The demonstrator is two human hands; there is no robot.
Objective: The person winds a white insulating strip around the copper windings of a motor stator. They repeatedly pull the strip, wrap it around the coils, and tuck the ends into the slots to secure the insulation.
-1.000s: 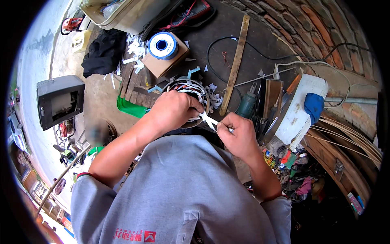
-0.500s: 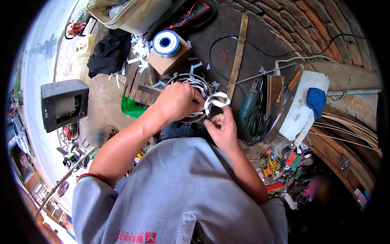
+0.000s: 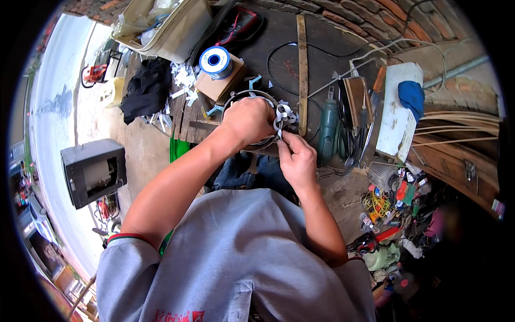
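Observation:
In front of me a round metal motor housing [image 3: 234,96] rests at the near edge of the workbench, with coil wires showing inside it in the earlier picture. My left hand [image 3: 248,119] reaches over its opening, fingers curled down into it; the fingertips are mostly hidden. A white cloth-like tape [image 3: 284,114] hangs in loose loops at the right of the opening. Its lower end is pinched between the thumb and fingers of my right hand [image 3: 298,161], just outside the rim. Blue paper pieces [image 3: 255,81] lie beyond the housing.
A spool [image 3: 215,63] stands on a cardboard box [image 3: 221,85] beyond my left hand. A wooden strip [image 3: 302,75] and a green power tool [image 3: 328,129] lie to the right. Farther back sit a plastic bin [image 3: 177,35] and a multimeter [image 3: 240,27]. A black cloth [image 3: 146,91] is at left.
My right hand has drawn in lower and pinches the tape, whose large open loop is now bunched into smaller loops. My left hand has moved deeper over the opening. The whole view has shifted slightly.

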